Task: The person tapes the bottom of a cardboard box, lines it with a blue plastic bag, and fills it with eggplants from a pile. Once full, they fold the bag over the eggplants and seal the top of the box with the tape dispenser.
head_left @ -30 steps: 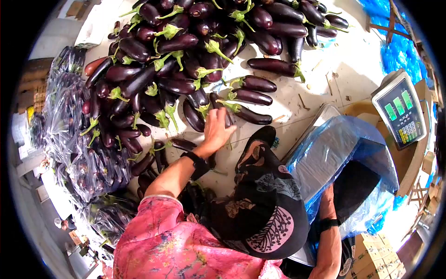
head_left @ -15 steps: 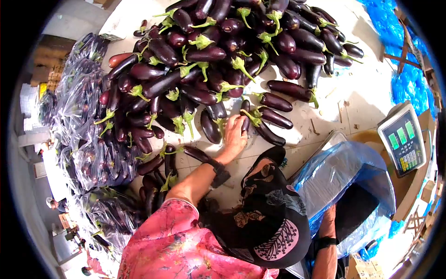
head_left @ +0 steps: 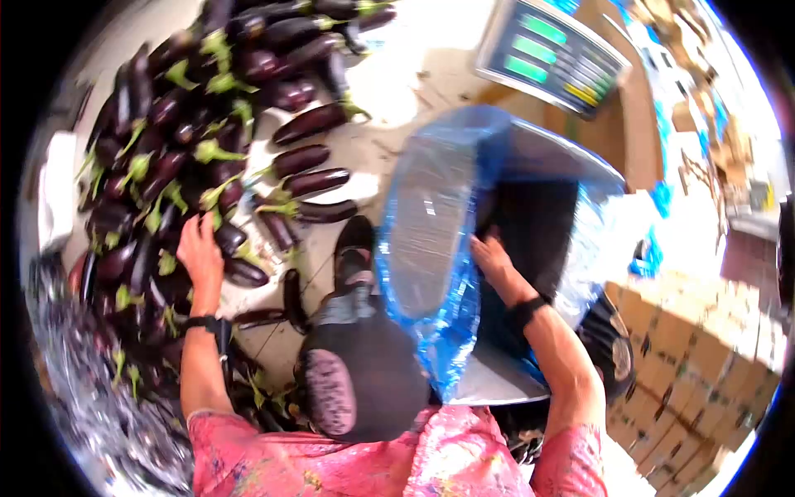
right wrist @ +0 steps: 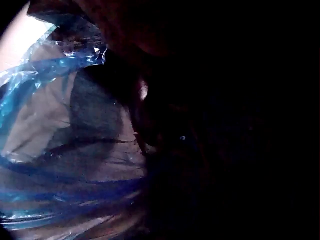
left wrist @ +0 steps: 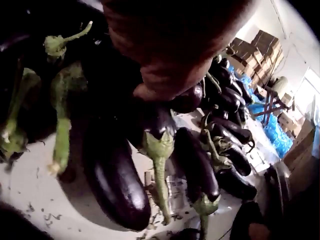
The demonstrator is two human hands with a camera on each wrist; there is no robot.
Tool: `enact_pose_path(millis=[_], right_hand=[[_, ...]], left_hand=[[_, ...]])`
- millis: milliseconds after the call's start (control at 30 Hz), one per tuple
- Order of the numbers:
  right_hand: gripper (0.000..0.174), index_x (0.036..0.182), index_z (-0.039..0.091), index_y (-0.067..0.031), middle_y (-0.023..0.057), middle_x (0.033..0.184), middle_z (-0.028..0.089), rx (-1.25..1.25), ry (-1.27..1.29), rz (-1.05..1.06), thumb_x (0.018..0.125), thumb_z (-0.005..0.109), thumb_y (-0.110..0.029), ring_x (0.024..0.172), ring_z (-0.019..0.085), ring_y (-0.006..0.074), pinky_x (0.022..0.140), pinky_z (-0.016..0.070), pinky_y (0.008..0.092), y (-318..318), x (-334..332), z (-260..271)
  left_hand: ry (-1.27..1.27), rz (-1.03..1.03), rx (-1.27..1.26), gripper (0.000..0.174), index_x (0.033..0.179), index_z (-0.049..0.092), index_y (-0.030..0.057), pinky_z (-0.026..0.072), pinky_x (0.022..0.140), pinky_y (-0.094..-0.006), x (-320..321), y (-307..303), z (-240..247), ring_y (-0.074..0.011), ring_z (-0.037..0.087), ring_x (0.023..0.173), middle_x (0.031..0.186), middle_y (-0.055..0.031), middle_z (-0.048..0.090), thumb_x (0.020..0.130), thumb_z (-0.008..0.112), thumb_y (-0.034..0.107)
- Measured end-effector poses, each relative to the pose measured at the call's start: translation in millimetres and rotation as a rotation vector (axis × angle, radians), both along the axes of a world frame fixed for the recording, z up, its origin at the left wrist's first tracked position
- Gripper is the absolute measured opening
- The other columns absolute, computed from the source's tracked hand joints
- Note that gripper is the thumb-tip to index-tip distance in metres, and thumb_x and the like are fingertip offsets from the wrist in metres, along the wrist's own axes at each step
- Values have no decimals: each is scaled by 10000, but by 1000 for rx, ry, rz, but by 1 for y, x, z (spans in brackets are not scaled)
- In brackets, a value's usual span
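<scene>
In the head view my left hand (head_left: 201,248) reaches over the eggplant pile, its fingers extended among several fruits. Close beside its fingertips lies an eggplant (head_left: 228,238) with a green cap. The left wrist view puts the thumb side right above a capped eggplant (left wrist: 160,122), with a longer glossy eggplant (left wrist: 117,185) next to it. My right hand (head_left: 495,258) is inside the mouth of a box lined with a blue plastic bag (head_left: 431,232). Its fingertips are in shadow. A glossy dark spot (right wrist: 143,91) shows near it in the right wrist view; I cannot tell whether the hand holds it.
Loose eggplants (head_left: 313,182) lie in a row between pile and box. A digital scale (head_left: 551,54) stands beyond the box. Stacked cartons (head_left: 687,364) fill the right, and clear plastic bags (head_left: 91,398) line the left. A shoe (head_left: 354,240) stands near the box.
The head view has turned right, bringing box and cartons further in. The left hand has left the eggplant it touched and moved left over the pile. More of the right hand shows inside the box.
</scene>
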State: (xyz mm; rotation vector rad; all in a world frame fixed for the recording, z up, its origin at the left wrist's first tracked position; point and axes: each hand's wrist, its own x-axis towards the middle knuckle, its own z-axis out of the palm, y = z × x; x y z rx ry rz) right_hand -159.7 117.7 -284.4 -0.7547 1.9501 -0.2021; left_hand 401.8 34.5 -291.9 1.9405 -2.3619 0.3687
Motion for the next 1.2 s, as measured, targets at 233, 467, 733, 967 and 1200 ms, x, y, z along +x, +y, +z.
enact_pose_path(millis=[233,467,733,967,1200], right_hand=[[785,1313,445,88,224,1029,655,-93,-91,20,880,646,-536,886,648,300,734,528,387,-1,6,5],[388,908,658,-2,94,720,646,-88,-75,411,889,697,-388,596,616,210,494,478,365,-25,-2,66],[382,969,609,67,158,875,661,-93,-37,264,931,659,-310,843,633,194,706,526,339,-22,-42,21],[423,1137,590,46,79,940,605,-137,-313,-200,927,640,-317,784,522,165,626,429,324,-6,-17,16],[529,1339,500,20,131,1193,633,-432,-328,115,927,604,-294,1049,601,248,905,480,329,3,-77,-76]], left_hand=[[146,53,133,703,1355,496,88,419,935,-462,-13,-3,17,-348,505,1158,1233,-140,540,703,758,100],[768,262,606,634,1302,529,40,502,898,-371,-52,17,24,-275,650,980,1108,-173,662,737,756,213],[688,173,677,625,1267,554,33,496,937,-408,-81,27,11,-346,633,1065,1161,-210,641,681,725,170],[736,158,665,664,1270,535,32,491,927,-431,-91,47,-3,-366,601,1069,1119,-194,614,661,740,199],[709,175,515,621,1274,538,33,430,1024,-429,-70,48,5,-367,521,1147,1203,-186,532,710,751,182]])
